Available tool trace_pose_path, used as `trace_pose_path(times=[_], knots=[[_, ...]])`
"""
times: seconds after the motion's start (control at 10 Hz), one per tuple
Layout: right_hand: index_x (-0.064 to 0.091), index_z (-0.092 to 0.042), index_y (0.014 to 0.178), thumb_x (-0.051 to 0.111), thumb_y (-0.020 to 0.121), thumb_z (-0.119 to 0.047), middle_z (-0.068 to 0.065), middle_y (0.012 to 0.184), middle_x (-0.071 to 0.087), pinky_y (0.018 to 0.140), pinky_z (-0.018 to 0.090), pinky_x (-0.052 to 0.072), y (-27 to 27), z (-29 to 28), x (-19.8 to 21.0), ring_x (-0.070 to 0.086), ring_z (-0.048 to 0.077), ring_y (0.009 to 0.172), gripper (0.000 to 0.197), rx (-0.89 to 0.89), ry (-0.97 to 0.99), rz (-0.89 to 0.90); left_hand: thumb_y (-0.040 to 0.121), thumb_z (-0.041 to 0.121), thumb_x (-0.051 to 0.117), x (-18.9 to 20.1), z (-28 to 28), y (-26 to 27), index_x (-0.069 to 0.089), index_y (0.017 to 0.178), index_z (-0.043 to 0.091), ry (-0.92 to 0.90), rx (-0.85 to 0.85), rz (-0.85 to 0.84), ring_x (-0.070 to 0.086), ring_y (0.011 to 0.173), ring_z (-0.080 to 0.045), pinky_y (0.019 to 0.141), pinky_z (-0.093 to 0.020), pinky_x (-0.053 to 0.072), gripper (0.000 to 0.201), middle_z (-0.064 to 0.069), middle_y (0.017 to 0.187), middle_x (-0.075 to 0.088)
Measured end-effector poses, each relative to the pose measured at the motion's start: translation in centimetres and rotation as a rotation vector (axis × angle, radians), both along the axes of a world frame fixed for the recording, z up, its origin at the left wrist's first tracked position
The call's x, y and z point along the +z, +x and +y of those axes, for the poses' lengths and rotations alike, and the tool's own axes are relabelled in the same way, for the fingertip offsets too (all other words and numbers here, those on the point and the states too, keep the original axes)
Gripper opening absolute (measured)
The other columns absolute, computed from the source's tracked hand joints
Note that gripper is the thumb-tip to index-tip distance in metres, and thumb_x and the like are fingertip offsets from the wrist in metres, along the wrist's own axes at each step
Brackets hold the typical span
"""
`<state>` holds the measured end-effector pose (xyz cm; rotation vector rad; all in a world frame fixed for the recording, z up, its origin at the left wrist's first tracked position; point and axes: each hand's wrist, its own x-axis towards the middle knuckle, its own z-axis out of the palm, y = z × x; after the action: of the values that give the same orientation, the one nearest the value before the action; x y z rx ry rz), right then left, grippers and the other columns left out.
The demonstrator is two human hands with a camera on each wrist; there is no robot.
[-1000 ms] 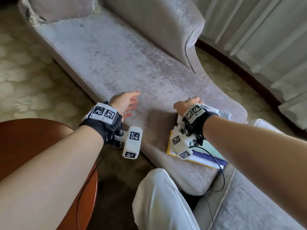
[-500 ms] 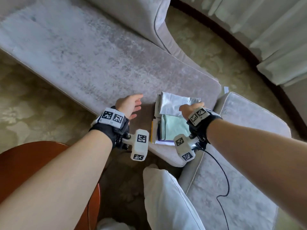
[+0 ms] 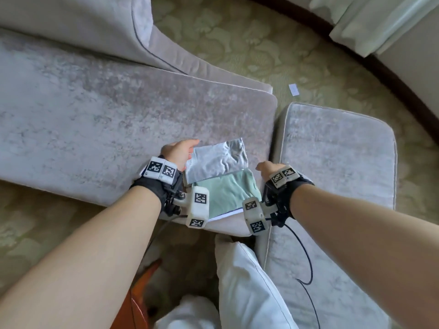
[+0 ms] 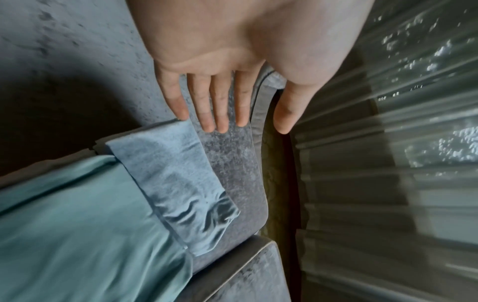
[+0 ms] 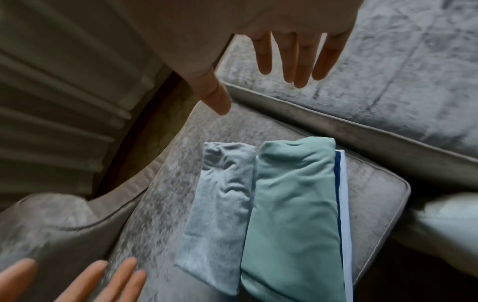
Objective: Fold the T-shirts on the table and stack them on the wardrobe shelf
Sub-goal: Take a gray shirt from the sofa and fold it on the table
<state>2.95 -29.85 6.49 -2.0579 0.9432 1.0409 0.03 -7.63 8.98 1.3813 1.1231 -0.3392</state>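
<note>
A stack of folded T-shirts lies at the end of the grey chaise cushion (image 3: 118,119). On top are a grey folded shirt (image 3: 216,160) and, nearer me, a green folded shirt (image 3: 228,193); blue and white layers (image 5: 341,204) show underneath. My left hand (image 3: 181,150) sits at the stack's left edge with straight fingers (image 4: 217,114), the little fingertip touching the grey shirt (image 4: 175,179) at its corner. My right hand (image 3: 267,167) hovers at the stack's right edge, fingers (image 5: 294,57) spread and holding nothing.
A grey ottoman cushion (image 3: 337,150) butts against the chaise on the right. A wooden table edge (image 3: 140,298) and my white trouser leg (image 3: 247,281) are near the bottom. Curtains (image 3: 370,20) hang at the far right over patterned carpet (image 3: 261,43).
My view has swung down and right, onto the stack. The right hand has come off the top of the stack to its right side. The left hand has moved in to the grey shirt's left edge.
</note>
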Motion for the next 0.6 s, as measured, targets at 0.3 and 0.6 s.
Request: trace_pose_path(times=[0.3, 0.6], knots=[[0.058, -0.008, 0.125, 0.061, 0.086, -0.046, 0.007, 0.088, 0.061, 0.068, 0.032, 0.048, -2.9, -0.8, -1.0, 0.060, 0.024, 0.074, 0.056, -0.272, 0.142, 0.136, 0.067, 0.030, 0.087, -5.0, -1.9, 3.8, 0.057, 0.129, 0.013, 0.296, -0.438, 0.028, 0.057, 0.112, -0.018, 0.090, -0.023, 0.045, 0.071, -0.003, 0.130, 0.058], [0.049, -0.019, 0.137, 0.077, 0.067, -0.057, 0.015, 0.123, 0.058, 0.090, 0.044, 0.050, -4.7, 2.7, -7.9, 0.061, 0.036, 0.106, 0.085, -0.546, 0.256, 0.213, 0.051, 0.056, 0.089, -13.2, -1.6, 9.1, 0.022, 0.152, 0.025, 0.353, -1.164, 0.145, 0.036, 0.139, -0.027, 0.113, -0.042, 0.034, 0.125, -0.003, 0.156, 0.031]])
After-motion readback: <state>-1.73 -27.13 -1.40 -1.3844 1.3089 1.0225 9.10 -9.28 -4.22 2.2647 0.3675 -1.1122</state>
